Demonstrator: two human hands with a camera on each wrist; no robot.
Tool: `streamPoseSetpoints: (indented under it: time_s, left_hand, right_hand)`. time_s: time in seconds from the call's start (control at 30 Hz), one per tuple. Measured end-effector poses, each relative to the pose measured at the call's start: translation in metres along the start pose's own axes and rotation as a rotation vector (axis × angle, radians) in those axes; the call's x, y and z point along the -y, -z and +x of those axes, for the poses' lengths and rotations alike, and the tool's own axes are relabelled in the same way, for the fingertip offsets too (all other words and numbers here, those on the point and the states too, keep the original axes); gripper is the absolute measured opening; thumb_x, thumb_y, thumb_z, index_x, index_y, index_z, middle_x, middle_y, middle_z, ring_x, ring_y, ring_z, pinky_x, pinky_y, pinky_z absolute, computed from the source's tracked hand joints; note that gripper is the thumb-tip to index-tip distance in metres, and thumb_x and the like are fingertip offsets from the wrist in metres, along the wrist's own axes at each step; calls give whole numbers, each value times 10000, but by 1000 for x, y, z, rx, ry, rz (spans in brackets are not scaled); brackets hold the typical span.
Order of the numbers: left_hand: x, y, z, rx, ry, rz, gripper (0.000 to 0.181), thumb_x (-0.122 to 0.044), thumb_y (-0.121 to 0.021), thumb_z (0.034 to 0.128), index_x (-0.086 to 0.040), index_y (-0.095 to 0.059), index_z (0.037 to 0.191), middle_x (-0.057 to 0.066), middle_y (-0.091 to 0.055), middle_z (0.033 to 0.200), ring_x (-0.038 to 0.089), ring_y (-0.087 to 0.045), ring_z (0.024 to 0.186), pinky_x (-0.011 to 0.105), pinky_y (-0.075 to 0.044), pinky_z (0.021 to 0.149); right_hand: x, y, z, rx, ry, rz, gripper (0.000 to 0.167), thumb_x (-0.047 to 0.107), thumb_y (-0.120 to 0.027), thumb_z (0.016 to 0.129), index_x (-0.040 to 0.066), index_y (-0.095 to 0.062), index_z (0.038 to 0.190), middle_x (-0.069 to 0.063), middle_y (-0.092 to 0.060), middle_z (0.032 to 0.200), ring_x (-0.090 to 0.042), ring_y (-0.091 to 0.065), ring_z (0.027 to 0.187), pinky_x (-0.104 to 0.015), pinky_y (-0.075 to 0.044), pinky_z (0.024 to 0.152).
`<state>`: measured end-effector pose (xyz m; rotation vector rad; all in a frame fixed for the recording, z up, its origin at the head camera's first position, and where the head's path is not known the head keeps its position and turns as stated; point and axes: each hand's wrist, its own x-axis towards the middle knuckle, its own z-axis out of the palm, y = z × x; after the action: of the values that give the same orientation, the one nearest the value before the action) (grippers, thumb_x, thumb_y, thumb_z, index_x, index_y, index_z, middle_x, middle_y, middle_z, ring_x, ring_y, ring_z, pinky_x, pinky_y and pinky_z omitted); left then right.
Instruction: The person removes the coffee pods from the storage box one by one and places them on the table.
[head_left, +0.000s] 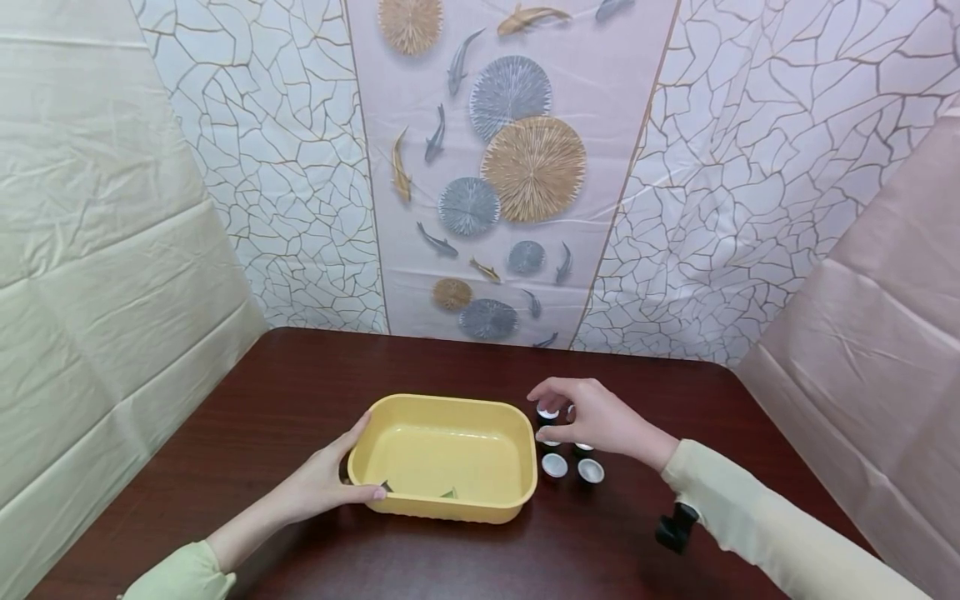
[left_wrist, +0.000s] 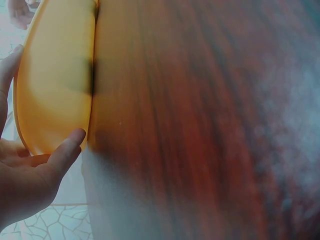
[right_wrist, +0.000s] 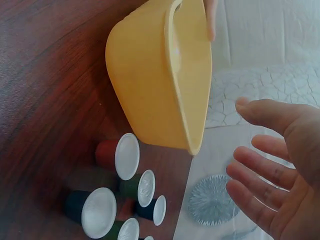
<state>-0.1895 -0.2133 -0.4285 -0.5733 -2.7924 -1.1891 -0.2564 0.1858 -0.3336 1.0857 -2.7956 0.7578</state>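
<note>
A yellow plastic tub point(head_left: 442, 454) sits upright on the dark reddish-brown worktop point(head_left: 292, 392). The left hand point(head_left: 326, 481) grips its left end, the thumb across the near rim and the other fingers along the outer end wall. Inside the tub, by the near wall, lie a small dark piece point(head_left: 386, 486) and a green one point(head_left: 450, 493); too little shows to tell what they are.

Just beyond the tub's right end, six coffee capsules point(head_left: 554, 466) stand in two columns of three, pale lids up. Beside the tub is a red capsule point(right_wrist: 105, 154), in line with a green and a dark blue one; the outer column has another dark blue and green, the last cut off by the right wrist view's edge. The right hand point(head_left: 588, 414) hovers over the far capsules, its fingers spread, slightly bent and holding nothing. Behind the worktop hangs a cloth backdrop point(head_left: 532, 167) printed with fish and discs.
</note>
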Motion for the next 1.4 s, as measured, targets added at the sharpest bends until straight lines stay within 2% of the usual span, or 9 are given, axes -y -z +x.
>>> streamPoseSetpoints:
  time_s: [0.27,0.37,0.6,0.9,1.13,1.27,1.4]
  left_hand:
    - [2,-2,2,-7,10,-6,1131,-458,-847,736,-94,-197,1588,187,-366,1578,345,-402,1419,478,-401,1089]
    - [4,-3,3,-3,19,-5,1136,-467,-844,736,-104,-190,1591,184,-365,1579,338,-399,1422,460,-402,1088]
    - [3,-4,3,18,29,-19,1147,-485,-835,741,-116,-166,1596,197,-344,1587,353,-374,1436,540,-373,1096]
    - [3,-3,4,25,31,-26,1151,-481,-838,739,-125,-161,1598,199,-332,1591,354,-362,1443,568,-360,1096]
    - [2,-2,4,24,22,-23,1148,-466,-843,739,-108,-167,1595,216,-335,1586,382,-366,1439,583,-355,1099]
    - [3,-1,3,16,17,-18,1146,-464,-843,740,-106,-169,1594,207,-338,1586,370,-369,1438,560,-361,1105]
    - [4,-2,3,12,16,-16,1139,-465,-840,744,-104,-173,1594,205,-344,1584,363,-377,1435,532,-369,1105]
  right_hand:
    - [14,1,19,108,74,-82,431,278,-838,786,179,-675,1173,27,-729,1002,-132,-671,945,-276,-542,749]
    - [18,1,25,162,104,-108,436,284,-832,795,171,-669,1184,3,-725,1023,-166,-676,960,-256,-519,764]
    - [25,-5,38,267,143,-150,461,378,-810,812,209,-650,1210,38,-708,1068,-131,-674,985,-240,-525,782]
    - [39,-9,57,450,226,-219,469,317,-807,816,194,-649,1240,26,-718,1099,-104,-649,1012,-271,-511,836]
    - [46,-21,79,584,314,-209,482,292,-806,822,187,-637,1261,-10,-712,1102,-101,-634,1008,-250,-509,878]
    - [52,-28,93,671,329,-169,480,237,-806,824,168,-631,1266,-35,-709,1122,-101,-633,1026,-236,-501,912]
    - [56,-36,102,730,332,-132,472,212,-811,816,156,-641,1252,-68,-710,1139,-121,-641,1033,-286,-516,930]
